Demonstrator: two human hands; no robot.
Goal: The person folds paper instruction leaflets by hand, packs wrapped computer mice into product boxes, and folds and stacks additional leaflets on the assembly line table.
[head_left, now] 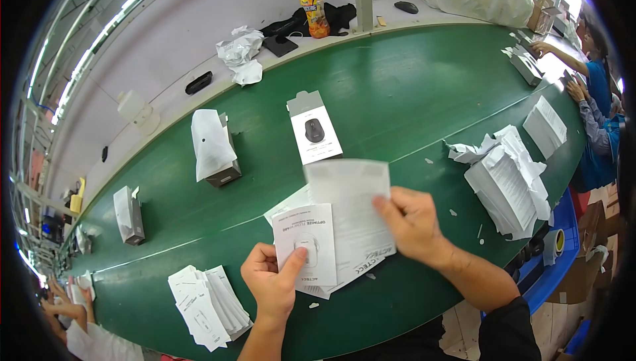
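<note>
My left hand (pixel 270 278) pinches a small white instruction leaflet (pixel 319 225), printed with a mouse drawing, thumb on its front. My right hand (pixel 414 225) grips the right edge of a larger white printed sheet (pixel 351 192), which is slightly blurred and stands partly behind the leaflet. More white paper shows underneath, its extent mostly hidden. Just beyond the sheet lies a white and grey box (pixel 315 122) with a mouse picture and a raised flap. A fanned pile of leaflets (pixel 202 308) rests left of my left hand.
At right sits a thick stack of printed sheets (pixel 503 192) beside another pile (pixel 544 127). Two boxes with papers on top, one nearer (pixel 215 149) and one farther left (pixel 128 215), stand on the green table. A bottle (pixel 313 6) is behind; people work at both ends.
</note>
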